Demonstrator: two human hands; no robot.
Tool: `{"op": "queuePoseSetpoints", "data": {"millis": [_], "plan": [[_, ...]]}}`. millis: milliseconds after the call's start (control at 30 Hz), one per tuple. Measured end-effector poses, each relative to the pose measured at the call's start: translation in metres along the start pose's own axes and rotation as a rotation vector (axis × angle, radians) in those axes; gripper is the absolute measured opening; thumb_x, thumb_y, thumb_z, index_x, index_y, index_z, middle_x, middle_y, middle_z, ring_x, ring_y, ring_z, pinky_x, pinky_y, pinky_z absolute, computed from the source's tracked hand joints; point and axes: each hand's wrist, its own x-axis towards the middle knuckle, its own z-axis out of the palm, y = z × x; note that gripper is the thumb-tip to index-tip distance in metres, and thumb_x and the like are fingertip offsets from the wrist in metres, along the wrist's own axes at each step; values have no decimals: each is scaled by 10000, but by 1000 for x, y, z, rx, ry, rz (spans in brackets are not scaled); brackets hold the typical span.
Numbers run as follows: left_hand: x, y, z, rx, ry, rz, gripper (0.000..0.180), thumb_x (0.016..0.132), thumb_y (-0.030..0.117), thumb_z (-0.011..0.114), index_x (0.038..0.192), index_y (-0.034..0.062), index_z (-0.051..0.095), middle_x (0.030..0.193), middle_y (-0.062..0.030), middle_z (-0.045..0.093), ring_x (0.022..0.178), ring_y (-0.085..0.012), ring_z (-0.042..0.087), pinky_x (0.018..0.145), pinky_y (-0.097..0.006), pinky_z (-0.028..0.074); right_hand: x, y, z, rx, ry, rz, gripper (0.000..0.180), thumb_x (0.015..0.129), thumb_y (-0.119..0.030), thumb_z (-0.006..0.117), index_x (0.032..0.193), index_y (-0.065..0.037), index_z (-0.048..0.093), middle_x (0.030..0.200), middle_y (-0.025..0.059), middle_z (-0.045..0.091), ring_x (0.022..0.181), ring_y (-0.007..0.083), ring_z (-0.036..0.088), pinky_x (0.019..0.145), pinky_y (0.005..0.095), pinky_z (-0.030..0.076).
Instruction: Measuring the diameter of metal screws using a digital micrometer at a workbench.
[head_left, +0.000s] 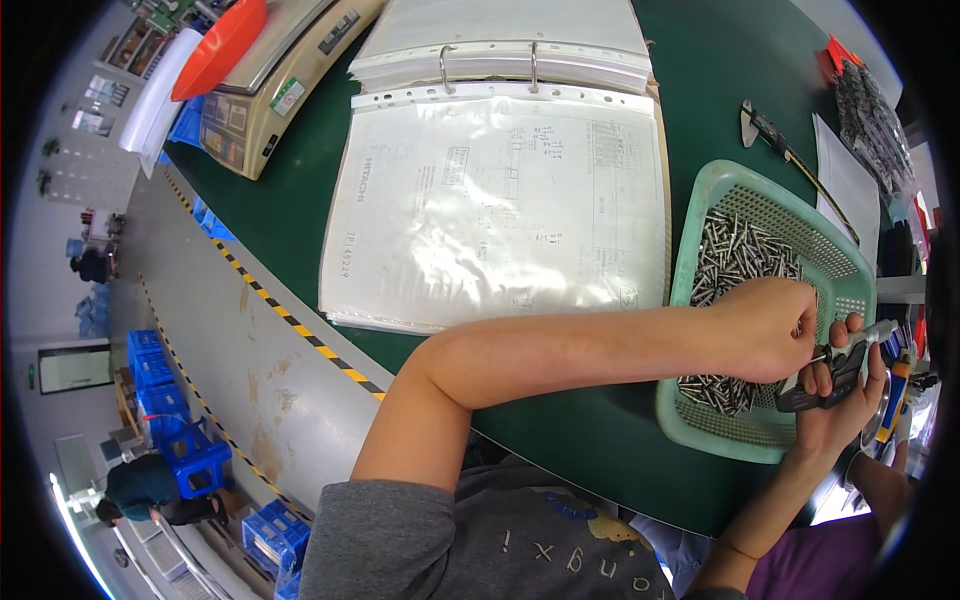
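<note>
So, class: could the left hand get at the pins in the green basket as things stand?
Probably yes. The left hand already hovers over the basket, which is open-topped, and the pins lie loose with nothing covering them. The right hand holds a micrometer to one side.

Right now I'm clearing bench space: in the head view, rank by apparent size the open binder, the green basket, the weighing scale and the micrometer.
1. Open binder, clearly largest.
2. Green basket and weighing scale: look alike; the scale is partly cut off and lens-bent, so unranked.
3. Micrometer in the right hand, smallest.
</note>
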Motion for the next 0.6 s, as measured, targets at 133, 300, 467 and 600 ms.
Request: {"op": "queuePoseSetpoints", "data": {"millis": [133, 300, 467, 600], "plan": [[0, 2, -2, 7, -13, -1, 153, 750, 125, 528, 775, -26, 536, 655, -146, 588, 619, -268, 584, 572, -350, 454, 0, 0, 1, -2, 12, -5, 321, 890, -286, 317, 1087, -41, 387, 889, 71, 461, 429, 132, 412, 422, 250, 362], [0, 3, -2, -5, -12, -14, 153, 748, 122, 529, 780, -27, 538, 646, -143, 588, 610, -265, 584, 568, -348, 453, 0, 0, -1, 6, -2, -2, 322, 891, -283, 319, 1086, -38, 393, 889, 71, 461, 428, 132, 411, 424, 250, 363], [0, 2, -1, -18, -8, -9, 146, 747, 118, 529, 775, -24, 538, 646, -141, 589, 606, -260, 584, 561, -348, 451, -1, 0, -1, 0, 20, 2, 321, 891, -280, 321, 1085, -36, 397, 894, 71, 463, 429, 132, 413, 426, 251, 364], [-1, 2, 0, -25, 3, -5, 142, 743, 119, 533, 772, -20, 537, 647, -140, 590, 604, -260, 584, 558, -348, 451, 0, -1, -3, 10, 0, 7, 322, 890, -277, 325, 1090, -35, 396, 897, 72, 463, 430, 132, 413, 426, 253, 364]]}}
